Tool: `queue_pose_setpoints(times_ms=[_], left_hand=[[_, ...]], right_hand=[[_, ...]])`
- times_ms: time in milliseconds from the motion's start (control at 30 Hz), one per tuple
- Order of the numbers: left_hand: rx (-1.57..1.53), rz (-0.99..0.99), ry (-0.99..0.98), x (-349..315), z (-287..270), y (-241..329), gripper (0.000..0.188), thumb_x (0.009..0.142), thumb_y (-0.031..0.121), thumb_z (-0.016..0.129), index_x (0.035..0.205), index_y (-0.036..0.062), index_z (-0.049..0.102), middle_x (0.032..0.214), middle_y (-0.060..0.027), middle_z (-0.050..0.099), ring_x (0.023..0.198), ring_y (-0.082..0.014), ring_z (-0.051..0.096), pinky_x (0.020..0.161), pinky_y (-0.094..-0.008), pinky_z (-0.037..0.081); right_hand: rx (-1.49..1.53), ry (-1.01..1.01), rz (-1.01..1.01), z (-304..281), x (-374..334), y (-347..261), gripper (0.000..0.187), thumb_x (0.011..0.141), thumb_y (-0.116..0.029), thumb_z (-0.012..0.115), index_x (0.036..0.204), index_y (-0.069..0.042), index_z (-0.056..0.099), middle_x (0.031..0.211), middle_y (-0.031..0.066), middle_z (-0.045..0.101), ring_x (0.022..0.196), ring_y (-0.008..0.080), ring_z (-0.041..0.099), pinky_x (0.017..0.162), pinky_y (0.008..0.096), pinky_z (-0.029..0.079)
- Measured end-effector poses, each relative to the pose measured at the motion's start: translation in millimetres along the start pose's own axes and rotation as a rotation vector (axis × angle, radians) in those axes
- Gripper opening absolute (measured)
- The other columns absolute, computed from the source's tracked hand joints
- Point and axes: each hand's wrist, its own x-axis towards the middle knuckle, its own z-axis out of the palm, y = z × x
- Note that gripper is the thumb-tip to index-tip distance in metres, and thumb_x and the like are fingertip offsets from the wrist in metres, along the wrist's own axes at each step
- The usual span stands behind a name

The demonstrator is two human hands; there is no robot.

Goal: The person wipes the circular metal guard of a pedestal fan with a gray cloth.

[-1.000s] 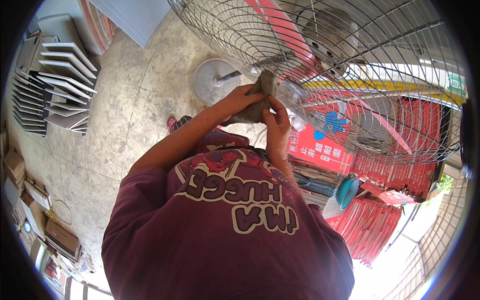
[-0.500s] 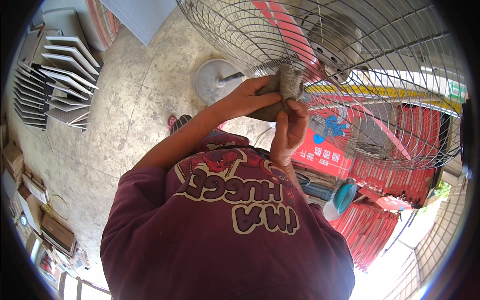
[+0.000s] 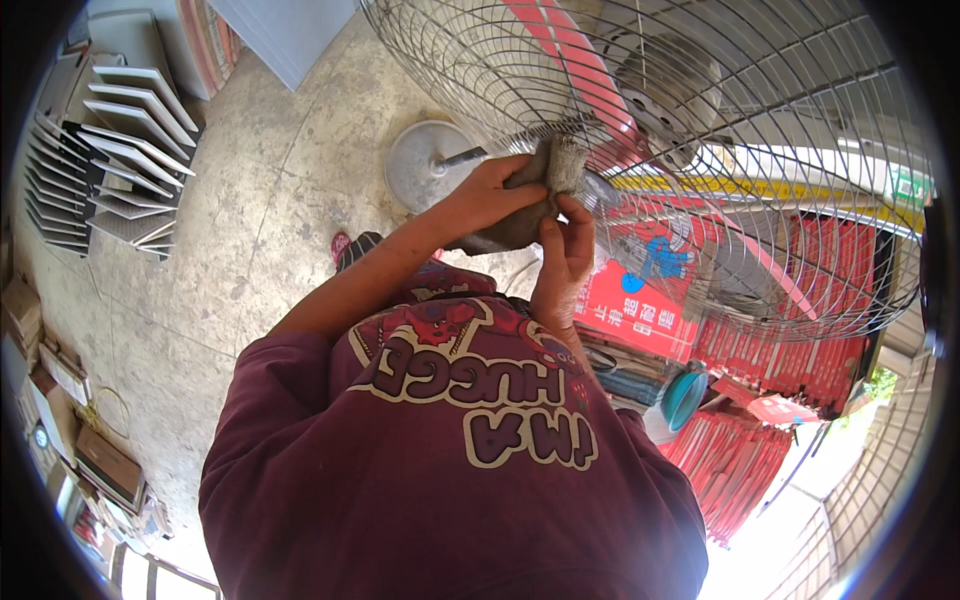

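Note:
A grey-brown cloth (image 3: 509,229), with a lighter, fuzzy strip folded over at its upper end, is between my two hands. My left hand (image 3: 487,202) comes from the left and grips it, thumb lying across the front and fingers behind. The right hand (image 3: 567,256) is below the fuzzy strip, thumb and fingertips pinching the cloth's edge. Right behind the cloth is the wire guard (image 3: 470,75) of a big fan with red blades (image 3: 575,62). Whether cloth and wires touch, I cannot tell.
A round grey stand base (image 3: 410,165) rests on the concrete floor (image 3: 240,200) beyond my left forearm. Racks of upright panels (image 3: 140,125) stand at the far left. Boxes and boards (image 3: 110,465) line the left edge. Stacked red packages (image 3: 735,460) and a teal-rimmed container (image 3: 685,400) are at the right.
Both hands and the cloth have shifted slightly to the left. More of the cloth now hangs below my left hand.

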Motion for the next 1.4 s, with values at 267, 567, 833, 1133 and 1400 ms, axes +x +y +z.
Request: queue_pose_setpoints(times_ms=[267, 567, 833, 1133, 1400], left_hand=[[-0.133, 0.079, 0.093, 0.1, -18.1, 20.6, 0.033, 0.086, 0.014, 0.061, 0.115, -0.0001, 0.057, 0.099, -0.0026, 0.062, 0.088, -0.0088, 0.057, 0.078, -0.0243, 0.047], [-0.252, 0.100, 0.221, -8.6, -76.2, 49.4, 0.037, 0.082, 0.010, 0.065, 0.116, -0.0011, 0.056, 0.098, -0.0051, 0.065, 0.085, -0.0113, 0.062, 0.075, -0.0252, 0.050], [-0.150, 0.147, 0.366, -15.1, -152.4, 80.2, 0.040, 0.078, 0.019, 0.068, 0.112, -0.0011, 0.059, 0.093, -0.0077, 0.066, 0.081, -0.0150, 0.064, 0.073, -0.0266, 0.052], [-0.342, 0.251, 0.780, -6.7, -210.3, 70.5, 0.034, 0.079, 0.020, 0.067, 0.108, 0.0031, 0.061, 0.097, -0.0081, 0.065, 0.086, -0.0202, 0.063, 0.076, -0.0342, 0.050], [-0.437, 0.002, 0.840, 14.3, -186.7, 13.5, 0.042, 0.082, 0.026, 0.062, 0.115, 0.0009, 0.055, 0.108, -0.0105, 0.061, 0.096, -0.0208, 0.059, 0.082, -0.0326, 0.047]], right_hand=[[0.012, -0.079, -0.060, 6.1, -1.5, -8.1, 0.041, 0.088, -0.006, 0.051, 0.127, 0.000, 0.039, 0.121, 0.0109, 0.048, 0.097, 0.0152, 0.053, 0.081, 0.0279, 0.045], [-0.020, -0.107, -0.027, 5.4, -0.8, -5.6, 0.038, 0.088, -0.005, 0.049, 0.124, 0.002, 0.042, 0.120, 0.0128, 0.052, 0.091, 0.0182, 0.057, 0.072, 0.0281, 0.048], [-0.014, -0.104, -0.008, 7.7, 1.6, -6.2, 0.037, 0.088, -0.005, 0.049, 0.124, 0.001, 0.042, 0.118, 0.0125, 0.053, 0.088, 0.0169, 0.057, 0.072, 0.0280, 0.048], [0.008, -0.126, -0.010, 13.3, 2.0, -4.2, 0.034, 0.088, -0.002, 0.047, 0.122, -0.001, 0.043, 0.118, 0.0099, 0.054, 0.085, 0.0146, 0.059, 0.072, 0.0267, 0.048], [0.013, -0.161, 0.001, 16.0, 1.2, -2.4, 0.035, 0.088, -0.002, 0.047, 0.123, -0.001, 0.043, 0.114, 0.0108, 0.056, 0.082, 0.0151, 0.060, 0.071, 0.0265, 0.048]])
